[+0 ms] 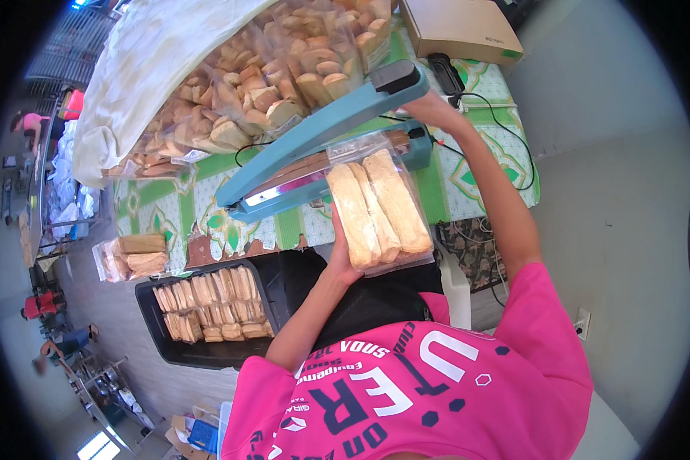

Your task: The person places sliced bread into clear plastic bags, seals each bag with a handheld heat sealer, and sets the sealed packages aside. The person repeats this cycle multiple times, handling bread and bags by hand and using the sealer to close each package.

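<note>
My left hand (343,253) holds a clear plastic bag of long bread pieces (379,210) from below and its left side. The bag's upper end lies across the base of a blue impulse heat sealer (276,201). Above that base the sealer's lever arm (328,123) is raised, with a black piece at its far end. My right hand (431,112) is at that end of the lever, behind it. The lever hides its fingers, so their grip does not show.
Large bags of bread rolls (264,80) fill the table's back under a pale cloth (161,63). Bagged bread (132,256) lies at the left corner. A black crate (207,351) holds several bread packs. A cardboard box (466,29) and black cable (529,155) lie right. People (37,305) are far left.
</note>
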The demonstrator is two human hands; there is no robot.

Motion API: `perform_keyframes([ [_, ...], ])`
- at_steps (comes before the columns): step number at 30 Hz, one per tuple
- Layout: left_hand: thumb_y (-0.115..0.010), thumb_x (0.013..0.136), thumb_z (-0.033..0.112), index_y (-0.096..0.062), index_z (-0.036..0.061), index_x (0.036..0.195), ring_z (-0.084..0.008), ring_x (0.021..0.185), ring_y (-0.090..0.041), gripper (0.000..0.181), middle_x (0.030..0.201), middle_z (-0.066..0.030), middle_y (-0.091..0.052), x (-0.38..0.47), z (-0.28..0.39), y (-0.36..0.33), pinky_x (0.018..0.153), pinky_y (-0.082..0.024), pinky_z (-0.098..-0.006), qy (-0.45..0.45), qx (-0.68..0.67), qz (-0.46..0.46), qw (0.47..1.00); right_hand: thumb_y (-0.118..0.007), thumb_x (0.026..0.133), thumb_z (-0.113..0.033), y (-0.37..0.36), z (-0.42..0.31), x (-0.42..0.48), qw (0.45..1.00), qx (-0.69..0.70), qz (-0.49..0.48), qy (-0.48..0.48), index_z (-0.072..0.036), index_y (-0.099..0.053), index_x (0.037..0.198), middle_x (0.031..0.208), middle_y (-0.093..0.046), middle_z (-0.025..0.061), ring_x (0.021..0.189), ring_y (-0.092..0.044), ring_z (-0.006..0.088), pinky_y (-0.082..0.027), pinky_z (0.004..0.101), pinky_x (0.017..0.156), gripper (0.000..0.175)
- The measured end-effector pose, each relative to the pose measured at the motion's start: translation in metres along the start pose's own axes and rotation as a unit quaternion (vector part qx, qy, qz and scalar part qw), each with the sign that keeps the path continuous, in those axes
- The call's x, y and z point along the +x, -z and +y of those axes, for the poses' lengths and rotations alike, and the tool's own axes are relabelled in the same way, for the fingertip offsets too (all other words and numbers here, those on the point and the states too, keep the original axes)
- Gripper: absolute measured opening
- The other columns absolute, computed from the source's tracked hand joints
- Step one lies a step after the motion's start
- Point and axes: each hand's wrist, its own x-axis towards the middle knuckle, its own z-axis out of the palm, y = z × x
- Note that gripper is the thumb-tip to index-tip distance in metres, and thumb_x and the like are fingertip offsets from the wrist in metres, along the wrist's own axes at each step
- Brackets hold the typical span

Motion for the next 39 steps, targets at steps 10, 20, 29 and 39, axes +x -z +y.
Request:
perform_keyframes([
  [10,-0.036,0.086,0.075,-0.021,0.0130,0.150,-0.0290,0.134,-0.041,0.091,0.150,-0.0109,-0.035,0.002,-0.003,0.008,0.111,-0.034,-0.0476,0.021,-0.112,-0.071,0.991,-0.071,0.080,-0.045,-0.032,-0.010,0.012,0.902,-0.022,-0.320,-0.289,-0.007,-0.066,0.077,0.070,-0.056,-0.0027,0.068,-0.050,0.0085,-0.042,0.0258,0.064,0.039],
  [20,-0.031,0.085,0.076,-0.020,0.0125,0.150,-0.0292,0.136,-0.038,0.092,0.151,-0.0116,-0.032,0.007,-0.001,0.024,0.112,-0.033,-0.0473,0.051,-0.016,-0.021,0.998,-0.082,0.069,-0.039,-0.040,-0.016,0.004,0.943,-0.032,-0.308,-0.124,-0.004,-0.058,0.079,0.073,-0.049,-0.0011,0.069,-0.047,0.0139,-0.039,0.0281,0.061,0.044],
  [29,-0.051,0.071,0.080,-0.022,0.0071,0.149,-0.0229,0.138,-0.033,0.110,0.149,-0.0105,-0.035,-0.003,0.012,0.066,0.113,-0.028,-0.0396,0.070,0.236,-0.038,0.968,-0.078,0.073,-0.024,-0.025,-0.063,-0.045,0.975,-0.003,-0.221,-0.027,-0.002,-0.066,0.082,0.073,-0.060,0.0039,0.074,-0.054,0.0146,-0.044,0.0290,0.067,0.027],
  [39,-0.083,0.058,0.058,-0.028,0.0026,0.146,-0.0218,0.136,-0.034,0.118,0.145,-0.0099,-0.038,-0.019,0.081,0.013,0.112,-0.026,-0.0364,-0.032,0.431,-0.202,0.879,-0.070,0.080,-0.010,-0.016,-0.141,-0.103,0.986,0.060,-0.137,0.079,-0.002,-0.064,0.082,0.079,-0.059,0.0046,0.080,-0.054,0.0187,-0.043,0.0324,0.072,0.010],
])
